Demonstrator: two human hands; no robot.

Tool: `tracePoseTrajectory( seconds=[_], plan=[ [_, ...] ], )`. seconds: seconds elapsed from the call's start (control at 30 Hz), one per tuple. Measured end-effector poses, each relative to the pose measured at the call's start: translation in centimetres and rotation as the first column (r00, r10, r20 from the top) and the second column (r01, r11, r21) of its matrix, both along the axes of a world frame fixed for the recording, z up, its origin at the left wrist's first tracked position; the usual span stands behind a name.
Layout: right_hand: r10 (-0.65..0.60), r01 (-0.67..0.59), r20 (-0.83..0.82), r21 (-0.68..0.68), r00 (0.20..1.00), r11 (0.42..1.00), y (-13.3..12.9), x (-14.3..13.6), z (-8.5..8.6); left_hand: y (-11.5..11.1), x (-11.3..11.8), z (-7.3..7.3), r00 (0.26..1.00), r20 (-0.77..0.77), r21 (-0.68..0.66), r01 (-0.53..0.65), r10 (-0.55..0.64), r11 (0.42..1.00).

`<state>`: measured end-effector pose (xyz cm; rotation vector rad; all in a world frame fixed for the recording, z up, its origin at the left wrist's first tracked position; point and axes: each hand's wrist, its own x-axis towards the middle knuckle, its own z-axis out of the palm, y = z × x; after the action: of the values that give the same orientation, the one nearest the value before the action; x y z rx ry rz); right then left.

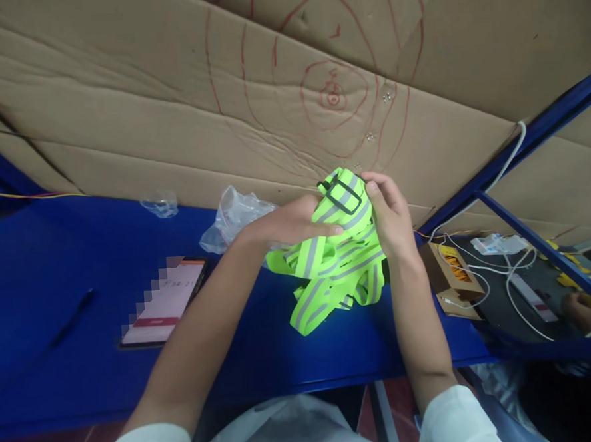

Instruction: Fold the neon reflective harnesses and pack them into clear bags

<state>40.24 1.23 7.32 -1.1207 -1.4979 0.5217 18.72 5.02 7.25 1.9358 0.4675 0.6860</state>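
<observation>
Above the blue bench (pixel 268 356), your left grip (pixel 308 220) and right grip (pixel 385 205), partly closed, hold bunched neon-yellow reflective straps (pixel 342 251).

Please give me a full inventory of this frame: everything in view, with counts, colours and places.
Strap bundle: one, neon yellow-green with grey stripes, between the hands
Buckle: at least one, black, atop the bundle
Plastic bag: one, clear, behind the left forearm
Small plastic piece: one, clear, table's back edge
Phone or tablet: one, light screen, table's left part
Table: one, blue, below
Cardboard: brown sheeting, red rings drawn, behind
Box: one, brown, orange contents, right
White cables: several, right
Yellow items: uncounted, far right
Frame bars: several, blue, both sides
Co-worker's hand: one, far right
Left hand: one, bare, holding bundle
Right hand: one, bare, holding bundle
</observation>
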Motion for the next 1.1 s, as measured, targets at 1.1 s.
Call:
tracePoseTrajectory(
  seconds=[1.1],
  plan=[
    [-0.168,0.098,0.426,0.181,0.889,0.979,-1.1,-0.5,0.9,-0.2,3.4,-1.6,0.996,0.065,-0.434,-0.026,0.06,0.9]
  ],
)
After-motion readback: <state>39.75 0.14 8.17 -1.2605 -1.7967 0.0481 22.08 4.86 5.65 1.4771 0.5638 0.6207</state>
